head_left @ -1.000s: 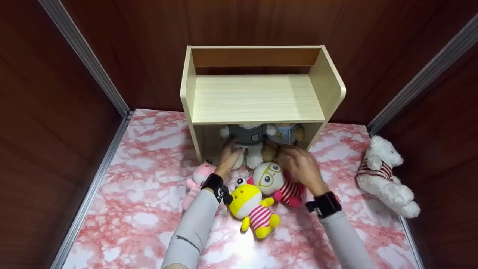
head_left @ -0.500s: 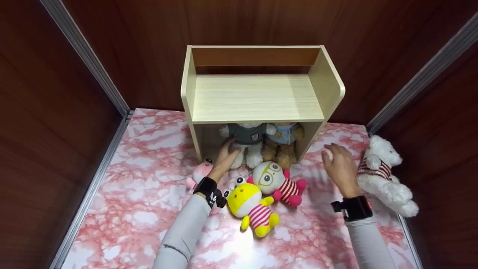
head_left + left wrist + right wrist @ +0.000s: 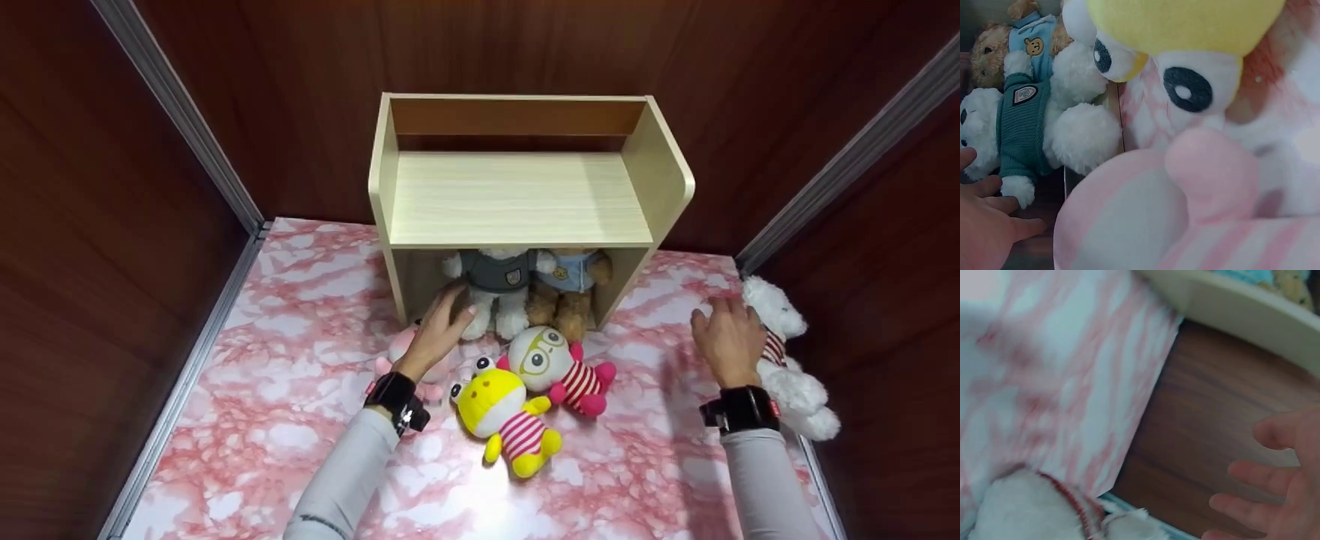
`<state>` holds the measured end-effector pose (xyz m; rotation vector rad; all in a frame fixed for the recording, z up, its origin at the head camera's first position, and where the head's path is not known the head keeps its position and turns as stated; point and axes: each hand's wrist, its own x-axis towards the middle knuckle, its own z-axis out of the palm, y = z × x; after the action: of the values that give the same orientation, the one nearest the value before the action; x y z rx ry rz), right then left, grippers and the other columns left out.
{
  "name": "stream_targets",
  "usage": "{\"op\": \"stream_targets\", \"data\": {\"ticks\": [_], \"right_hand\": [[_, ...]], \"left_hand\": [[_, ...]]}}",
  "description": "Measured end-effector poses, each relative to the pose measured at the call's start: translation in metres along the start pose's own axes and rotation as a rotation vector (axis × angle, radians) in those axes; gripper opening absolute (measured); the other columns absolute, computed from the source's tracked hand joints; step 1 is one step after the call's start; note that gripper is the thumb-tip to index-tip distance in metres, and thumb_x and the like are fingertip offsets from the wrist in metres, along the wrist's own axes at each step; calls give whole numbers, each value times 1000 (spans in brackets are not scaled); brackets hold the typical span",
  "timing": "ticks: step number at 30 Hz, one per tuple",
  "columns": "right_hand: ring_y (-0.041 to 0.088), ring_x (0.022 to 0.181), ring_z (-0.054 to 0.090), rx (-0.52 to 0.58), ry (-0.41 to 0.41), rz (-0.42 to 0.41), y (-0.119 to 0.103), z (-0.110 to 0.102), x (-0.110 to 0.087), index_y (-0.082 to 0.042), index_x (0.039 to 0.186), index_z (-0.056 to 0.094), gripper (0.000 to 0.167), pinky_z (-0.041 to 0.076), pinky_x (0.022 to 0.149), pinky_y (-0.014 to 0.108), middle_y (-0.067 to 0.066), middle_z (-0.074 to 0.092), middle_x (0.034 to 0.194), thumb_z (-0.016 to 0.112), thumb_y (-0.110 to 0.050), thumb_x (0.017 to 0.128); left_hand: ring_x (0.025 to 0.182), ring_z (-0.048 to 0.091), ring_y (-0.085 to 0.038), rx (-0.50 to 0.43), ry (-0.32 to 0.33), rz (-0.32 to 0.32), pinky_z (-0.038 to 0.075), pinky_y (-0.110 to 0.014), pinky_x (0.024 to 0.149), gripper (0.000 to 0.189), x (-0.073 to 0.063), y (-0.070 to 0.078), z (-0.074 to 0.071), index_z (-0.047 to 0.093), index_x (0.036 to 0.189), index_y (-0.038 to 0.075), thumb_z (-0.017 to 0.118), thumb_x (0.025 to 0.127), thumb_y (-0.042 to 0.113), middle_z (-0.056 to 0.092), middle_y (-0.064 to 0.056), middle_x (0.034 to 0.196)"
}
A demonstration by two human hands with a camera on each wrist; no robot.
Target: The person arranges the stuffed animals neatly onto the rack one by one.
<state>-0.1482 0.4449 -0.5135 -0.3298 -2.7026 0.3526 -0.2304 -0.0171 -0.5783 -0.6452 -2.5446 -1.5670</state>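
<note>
My left hand (image 3: pixel 437 335) is at the lower compartment's front, fingers spread beside a white plush toy in a dark green sweater (image 3: pixel 497 271); in the left wrist view the fingertips are close to its arm, and contact is hard to tell. Next to that toy sits a brown teddy bear in a light blue top (image 3: pixel 568 271), its head hidden by the shelf. My right hand (image 3: pixel 727 341), fingers loosely extended and holding nothing, is just left of a white plush bear in a striped shirt (image 3: pixel 802 390), partly covering it. In the right wrist view this bear (image 3: pixel 1030 509) lies below the fingers.
A pale wooden shelf unit (image 3: pixel 517 199) stands against the brown back wall. On the pink marbled surface (image 3: pixel 285 435) before it lie a yellow frog plush (image 3: pixel 491 401), a plush with yellow glasses (image 3: pixel 541 360) and a pink plush (image 3: pixel 1213 174) partly under my left arm. Brown panels flank both sides.
My right hand has left the brown teddy bear's legs and moved right to the white plush bear. My left hand has shifted slightly left and down.
</note>
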Motion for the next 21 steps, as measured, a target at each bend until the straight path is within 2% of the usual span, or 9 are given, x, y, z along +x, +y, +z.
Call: {"op": "stream_targets", "data": {"ticks": [8,10,13,16,18,21], "right_hand": [[66,112,43,-75,-214,158,29,2,1,18,124,51,54,37,88,78,44,51,124,49,-32,105],[68,110,43,-80,-240,182,35,4,1,20,121,50,56,38,89,77,46,50,122,46,-34,106],[70,106,46,-68,-227,220,42,6,0,23,116,49,59,39,88,77,47,50,118,45,-35,106],[71,107,46,-30,-230,275,49,8,0,26,125,43,68,41,88,76,50,47,121,46,-39,105],[71,112,44,-4,-248,316,54,9,0,27,136,33,78,41,90,77,52,43,126,47,-43,105],[69,118,43,34,-273,377,62,9,-2,25,146,21,87,42,92,76,53,41,131,51,-45,103]], "left_hand": [[143,43,-37,16,-17,-45,34,-54,118,54,-20,-3,-11,48,151,3,58,106,31,47,-20,153],[141,45,-38,5,-22,-58,38,-54,115,54,-25,-5,-13,48,151,4,58,105,30,48,-20,153],[139,46,-38,-20,-27,-72,42,-54,111,54,-32,-7,-15,48,152,5,58,105,31,47,-20,153],[139,47,-37,-33,-12,-64,41,-53,113,54,-37,-10,-17,49,151,5,59,105,30,47,-19,153],[140,46,-36,-21,-1,-48,37,-52,117,53,-39,-11,-18,50,150,4,60,104,28,49,-19,152],[139,48,-36,-15,15,-12,37,-52,116,51,-42,-12,-20,52,148,2,61,103,24,51,-20,149]]}}
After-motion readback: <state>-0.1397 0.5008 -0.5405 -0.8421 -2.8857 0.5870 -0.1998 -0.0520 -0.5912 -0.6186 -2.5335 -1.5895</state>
